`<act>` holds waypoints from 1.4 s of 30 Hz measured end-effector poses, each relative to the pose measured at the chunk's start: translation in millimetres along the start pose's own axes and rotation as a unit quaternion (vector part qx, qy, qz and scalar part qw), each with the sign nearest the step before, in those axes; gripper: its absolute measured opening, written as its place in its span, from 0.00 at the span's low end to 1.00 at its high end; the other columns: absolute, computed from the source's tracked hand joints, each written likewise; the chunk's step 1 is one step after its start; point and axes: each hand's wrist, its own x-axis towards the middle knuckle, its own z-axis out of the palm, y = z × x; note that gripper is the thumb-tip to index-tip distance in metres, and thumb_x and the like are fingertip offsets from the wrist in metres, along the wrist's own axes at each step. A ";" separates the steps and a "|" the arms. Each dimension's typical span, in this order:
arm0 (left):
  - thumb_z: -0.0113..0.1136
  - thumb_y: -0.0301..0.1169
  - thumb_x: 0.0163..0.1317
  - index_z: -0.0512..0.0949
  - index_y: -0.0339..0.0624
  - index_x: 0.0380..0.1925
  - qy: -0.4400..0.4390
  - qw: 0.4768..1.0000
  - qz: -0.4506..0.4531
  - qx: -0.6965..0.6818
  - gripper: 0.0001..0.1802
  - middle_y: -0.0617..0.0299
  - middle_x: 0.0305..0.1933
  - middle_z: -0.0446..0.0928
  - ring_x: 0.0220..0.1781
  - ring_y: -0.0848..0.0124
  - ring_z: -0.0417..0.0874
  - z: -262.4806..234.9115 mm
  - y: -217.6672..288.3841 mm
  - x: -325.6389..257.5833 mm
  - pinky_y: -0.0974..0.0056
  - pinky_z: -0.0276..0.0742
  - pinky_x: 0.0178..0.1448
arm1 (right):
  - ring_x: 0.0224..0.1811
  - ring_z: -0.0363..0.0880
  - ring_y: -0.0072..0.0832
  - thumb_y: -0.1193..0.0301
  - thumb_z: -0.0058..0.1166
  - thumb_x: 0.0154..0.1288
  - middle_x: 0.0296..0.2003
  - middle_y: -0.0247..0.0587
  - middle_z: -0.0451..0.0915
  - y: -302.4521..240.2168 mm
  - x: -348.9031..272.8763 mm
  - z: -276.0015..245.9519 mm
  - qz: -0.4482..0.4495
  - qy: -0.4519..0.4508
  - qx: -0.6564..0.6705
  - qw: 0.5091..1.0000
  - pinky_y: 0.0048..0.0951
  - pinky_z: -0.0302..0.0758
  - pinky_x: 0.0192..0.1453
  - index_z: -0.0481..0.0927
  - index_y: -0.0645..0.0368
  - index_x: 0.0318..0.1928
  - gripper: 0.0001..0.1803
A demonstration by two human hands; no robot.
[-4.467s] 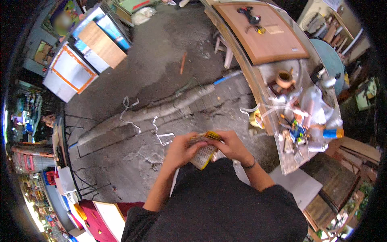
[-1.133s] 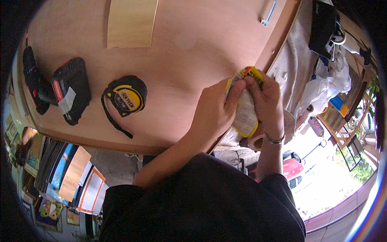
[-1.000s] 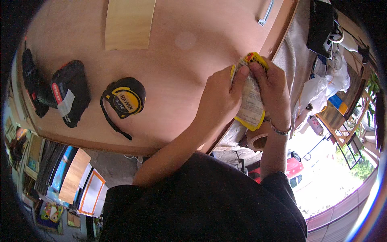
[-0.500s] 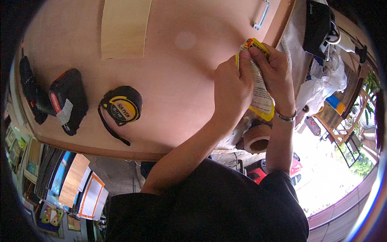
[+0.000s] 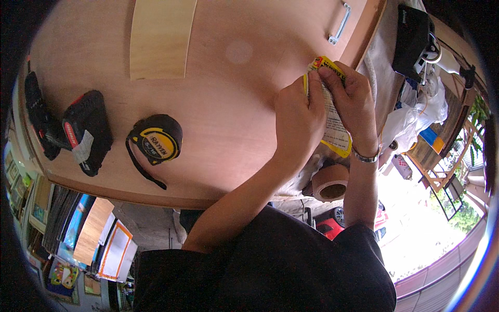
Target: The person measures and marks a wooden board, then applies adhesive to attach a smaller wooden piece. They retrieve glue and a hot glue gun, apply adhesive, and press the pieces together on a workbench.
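Pinching packet [image 5: 336, 129] with curled fingers [image 5: 315, 89]

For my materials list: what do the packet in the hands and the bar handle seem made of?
Packet: perhaps thin printed plastic film or coated paper; it curves where gripped; gloss unclear.
Bar handle: likely smooth metal, silvery with bright highlights, coated plastic possible.
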 end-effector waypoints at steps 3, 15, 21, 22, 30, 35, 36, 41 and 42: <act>0.49 0.39 0.75 0.78 0.29 0.28 -0.034 0.999 0.003 -0.028 0.23 0.37 0.22 0.76 0.23 0.43 0.80 -7.0 -1.8 -1.8 0.47 0.72 0.29 | 0.28 0.78 0.24 0.64 0.56 0.73 0.27 0.51 0.81 1.2 -0.7 -5.0 0.022 -0.013 0.040 0.999 0.31 0.74 0.33 0.82 0.66 0.39 0.15; 0.54 0.42 0.74 0.79 0.38 0.38 -0.191 0.952 0.179 0.161 0.17 0.50 0.19 0.76 0.20 0.51 0.80 -84.8 15.6 -9.3 0.51 0.71 0.25 | 0.40 0.82 0.17 0.74 0.70 0.61 0.39 0.37 0.87 -36.2 -28.8 -26.4 0.097 -0.169 0.247 0.949 0.22 0.79 0.44 0.84 0.65 0.49 0.17; 0.58 0.38 0.71 0.78 0.37 0.43 -0.235 0.951 0.112 0.165 0.14 0.47 0.23 0.80 0.23 0.49 0.83 -97.9 15.8 -14.7 0.50 0.74 0.28 | 0.42 0.83 0.21 0.72 0.68 0.64 0.40 0.39 0.88 -37.4 -35.5 -9.5 0.096 -0.086 0.286 0.950 0.24 0.80 0.47 0.84 0.66 0.49 0.15; 0.59 0.38 0.71 0.78 0.37 0.43 -0.251 0.952 0.105 0.140 0.14 0.46 0.25 0.81 0.24 0.50 0.84 -103.8 9.3 -15.8 0.50 0.76 0.29 | 0.43 0.84 0.22 0.70 0.69 0.64 0.41 0.39 0.88 -35.7 -34.5 -9.8 0.115 -0.072 0.305 0.943 0.24 0.80 0.48 0.83 0.66 0.50 0.17; 0.61 0.38 0.70 0.79 0.31 0.47 -0.313 0.947 -0.041 0.065 0.18 0.41 0.32 0.84 0.29 0.53 0.88 -113.5 -0.3 -21.8 0.54 0.80 0.34 | 0.42 0.84 0.21 0.69 0.70 0.62 0.42 0.37 0.87 -26.1 -66.6 22.5 0.119 -0.073 0.364 0.921 0.26 0.81 0.47 0.83 0.66 0.52 0.21; 0.60 0.38 0.70 0.78 0.32 0.47 -0.345 0.915 -0.121 0.169 0.18 0.42 0.32 0.84 0.31 0.51 0.88 -119.4 2.3 -23.0 0.53 0.81 0.36 | 0.37 0.82 0.16 0.71 0.64 0.68 0.36 0.36 0.88 -36.7 -71.5 34.0 0.131 -0.011 0.313 0.941 0.25 0.81 0.40 0.86 0.67 0.46 0.11; 0.60 0.38 0.70 0.79 0.32 0.46 -0.328 0.929 -0.070 0.155 0.18 0.41 0.31 0.84 0.31 0.50 0.88 -121.6 -3.1 -21.7 0.53 0.80 0.36 | 0.37 0.81 0.15 0.70 0.63 0.69 0.36 0.36 0.88 -36.2 -74.9 37.3 0.133 -0.008 0.296 0.946 0.25 0.80 0.39 0.86 0.68 0.45 0.12; 0.62 0.39 0.69 0.81 0.33 0.41 -0.232 0.953 0.070 0.180 0.17 0.40 0.29 0.82 0.31 0.48 0.87 -111.4 10.9 -4.5 0.51 0.78 0.34 | 0.32 0.74 0.16 0.69 0.51 0.77 0.28 0.41 0.82 -38.8 -78.4 38.7 0.044 -0.044 0.181 0.982 0.28 0.76 0.36 0.82 0.65 0.45 0.11; 0.62 0.39 0.69 0.81 0.33 0.41 -0.217 0.948 0.074 0.222 0.17 0.40 0.29 0.82 0.31 0.48 0.87 -110.4 14.5 -1.9 0.51 0.78 0.34 | 0.33 0.75 0.16 0.69 0.51 0.77 0.29 0.41 0.83 -37.3 -78.6 37.7 0.044 -0.029 0.188 0.981 0.28 0.76 0.37 0.81 0.65 0.46 0.11</act>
